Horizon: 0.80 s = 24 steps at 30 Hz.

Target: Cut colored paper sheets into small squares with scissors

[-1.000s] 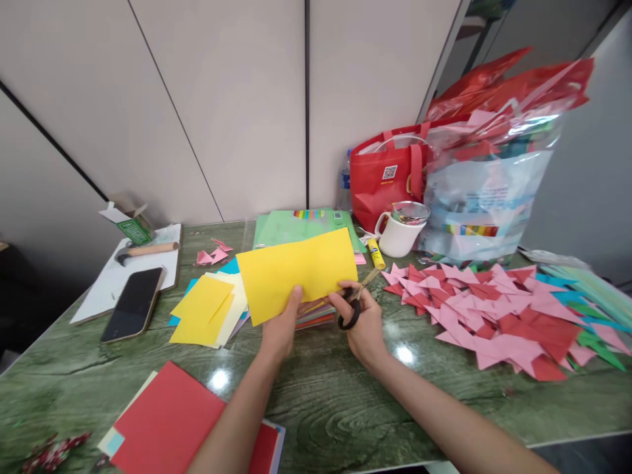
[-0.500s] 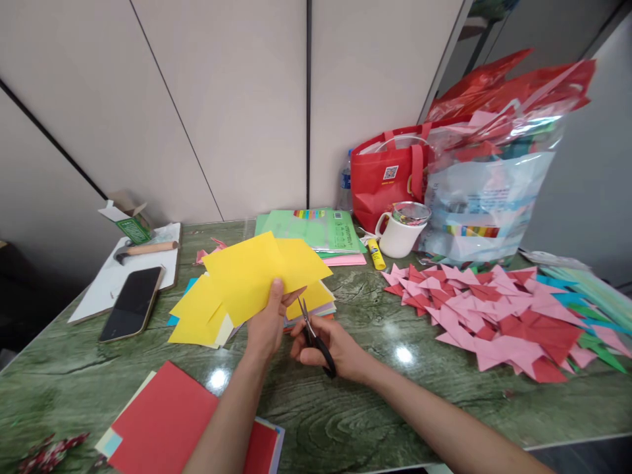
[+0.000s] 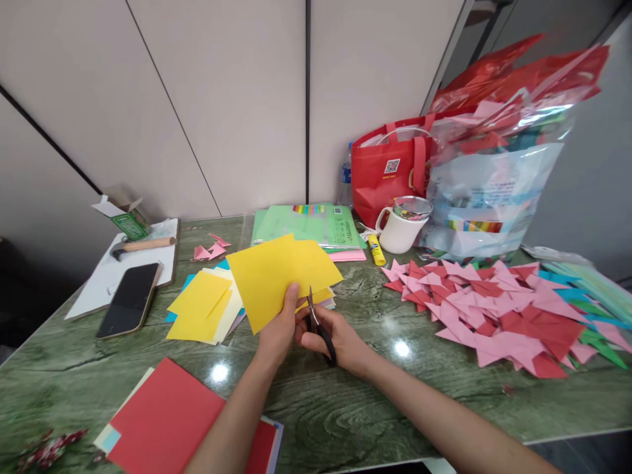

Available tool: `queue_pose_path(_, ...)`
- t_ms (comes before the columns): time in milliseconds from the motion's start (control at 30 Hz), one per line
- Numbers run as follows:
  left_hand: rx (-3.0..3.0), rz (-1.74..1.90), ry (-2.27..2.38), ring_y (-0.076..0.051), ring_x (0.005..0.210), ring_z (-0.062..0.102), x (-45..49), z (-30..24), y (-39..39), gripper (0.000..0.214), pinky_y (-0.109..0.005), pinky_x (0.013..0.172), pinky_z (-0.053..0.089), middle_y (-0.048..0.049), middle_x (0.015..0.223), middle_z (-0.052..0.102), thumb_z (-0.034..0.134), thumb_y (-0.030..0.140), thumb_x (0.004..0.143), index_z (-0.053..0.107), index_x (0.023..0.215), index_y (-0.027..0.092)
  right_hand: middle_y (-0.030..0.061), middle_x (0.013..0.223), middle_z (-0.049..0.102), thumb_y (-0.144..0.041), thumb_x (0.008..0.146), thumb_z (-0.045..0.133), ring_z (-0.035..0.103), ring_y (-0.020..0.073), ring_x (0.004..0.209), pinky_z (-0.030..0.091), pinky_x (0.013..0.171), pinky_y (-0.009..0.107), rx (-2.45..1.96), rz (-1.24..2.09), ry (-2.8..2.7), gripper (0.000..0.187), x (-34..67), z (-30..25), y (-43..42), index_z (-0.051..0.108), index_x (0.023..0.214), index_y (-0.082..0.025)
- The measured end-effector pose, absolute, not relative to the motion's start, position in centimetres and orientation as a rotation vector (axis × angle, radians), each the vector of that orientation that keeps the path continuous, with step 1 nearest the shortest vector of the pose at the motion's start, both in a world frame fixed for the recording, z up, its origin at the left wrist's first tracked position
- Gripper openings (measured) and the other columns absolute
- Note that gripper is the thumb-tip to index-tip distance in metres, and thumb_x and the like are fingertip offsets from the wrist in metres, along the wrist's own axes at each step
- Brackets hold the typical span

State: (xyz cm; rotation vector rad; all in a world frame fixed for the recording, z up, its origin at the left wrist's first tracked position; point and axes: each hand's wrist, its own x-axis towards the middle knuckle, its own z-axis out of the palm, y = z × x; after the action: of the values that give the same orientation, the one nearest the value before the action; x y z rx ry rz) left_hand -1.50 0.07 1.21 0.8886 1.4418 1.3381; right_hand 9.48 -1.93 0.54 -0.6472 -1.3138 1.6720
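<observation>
A folded yellow sheet of paper [image 3: 269, 280] is pinched between the thumb and fingers of my left hand [image 3: 280, 326], raised over the table. My right hand [image 3: 336, 339] grips black-handled scissors [image 3: 322, 336], their blades pointing up beside the paper's lower right part. Whether the blades touch the paper I cannot tell. Left of the held sheet lies a stack of cut yellow pieces [image 3: 197, 306] on cream and blue paper. Partly hidden behind my hands is another small stack of coloured paper [image 3: 326, 299].
Red paper sheets [image 3: 165, 415] lie near the front edge. A phone [image 3: 129, 299] and a hammer [image 3: 148, 245] are at left. Green packs [image 3: 306, 227], a glue stick [image 3: 376, 250], a white mug [image 3: 397, 230] and a red bag [image 3: 380, 174] stand behind. Folded pink and red pieces [image 3: 484, 303] cover the right.
My left hand has moved the yellow paper slightly right, closer to the scissors, uncovering the cut yellow stack and small pink pieces behind. The scissor blades now point more upright.
</observation>
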Motion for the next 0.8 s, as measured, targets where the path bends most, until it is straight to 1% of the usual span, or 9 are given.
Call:
queue_pose_path(133,0.949,1.344,1.503,-0.022,0.105,0.052,-1.32,1.39,-0.04,0.044,-0.034,0.093,0.038,-0.0056,0.111,0.059,0.057,0.051,0.065,0.060,0.097,0.020,-0.0009,0.072,0.051,-0.040,0.064,0.068,0.045,0.0128,0.065,0.035,0.060,0.023,-0.649,1.654,-1.305,0.033,9.50,0.45,-1.89,0.054,0.083,-0.017)
queue_pose_path(267,1.029,1.285,1.561,-0.023,0.109,0.049,-1.42,1.42,-0.16,0.040,-0.033,0.095,0.034,-0.0041,0.108,0.061,0.054,0.052,0.067,0.063,0.093,0.022,-0.0004,0.075,0.053,-0.037,0.065,0.068,0.047,0.0142,0.069,0.037,0.063,0.024,-0.651,1.681,-1.290,0.031,9.57,0.26,-1.89,0.053,0.084,-0.018)
queue_pose_path(433,1.063,1.265,1.572,-0.024,0.109,0.050,-1.46,1.51,-0.30,0.039,-0.034,0.097,0.032,-0.0037,0.107,0.061,0.052,0.053,0.068,0.063,0.092,0.023,-0.0004,0.074,0.051,-0.037,0.066,0.067,0.047,0.0141,0.068,0.037,0.062,0.024,-0.643,1.681,-1.289,0.030,9.60,0.25,-1.89,0.052,0.085,-0.018)
queue_pose_path(633,1.076,1.276,1.573,-0.022,0.109,0.049,-1.42,1.69,-0.27,0.036,-0.033,0.098,0.030,-0.0026,0.108,0.061,0.053,0.049,0.069,0.062,0.094,0.024,-0.0019,0.070,0.050,-0.038,0.061,0.070,0.045,0.0125,0.064,0.036,0.060,0.023,-0.661,1.680,-1.276,0.034,9.58,0.19,-1.86,0.052,0.082,-0.017)
queue_pose_path(800,1.070,1.289,1.586,-0.023,0.107,0.051,-1.40,1.67,-0.19,0.041,-0.035,0.097,0.031,-0.0039,0.110,0.060,0.053,0.051,0.068,0.061,0.097,0.022,-0.0023,0.068,0.047,-0.038,0.064,0.067,0.043,0.0121,0.063,0.035,0.057,0.022,-0.673,1.655,-1.304,0.030,9.61,0.17,-1.84,0.051,0.079,-0.017)
